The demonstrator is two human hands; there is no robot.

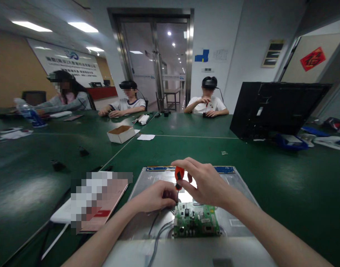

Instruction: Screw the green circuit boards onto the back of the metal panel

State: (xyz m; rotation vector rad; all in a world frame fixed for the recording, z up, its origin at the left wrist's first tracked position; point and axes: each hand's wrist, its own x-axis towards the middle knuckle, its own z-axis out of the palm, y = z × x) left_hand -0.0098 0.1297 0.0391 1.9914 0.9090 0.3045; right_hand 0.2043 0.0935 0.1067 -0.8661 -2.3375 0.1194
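A green circuit board [196,220] lies on a flat silver metal panel [236,196] in front of me. My right hand [206,183] grips the orange handle of a small screwdriver [179,178], held upright with its tip at the board's top left corner. My left hand [156,196] is curled beside the screwdriver's shaft, fingers pinched near the tip; what it pinches is hidden. Grey cables [159,233] run from the board toward me.
A blurred booklet [97,202] lies left of the panel. A black monitor [272,109] stands at the right. An open cardboard box [121,133] and papers sit further back. Three people sit along the far side of the green table [283,174].
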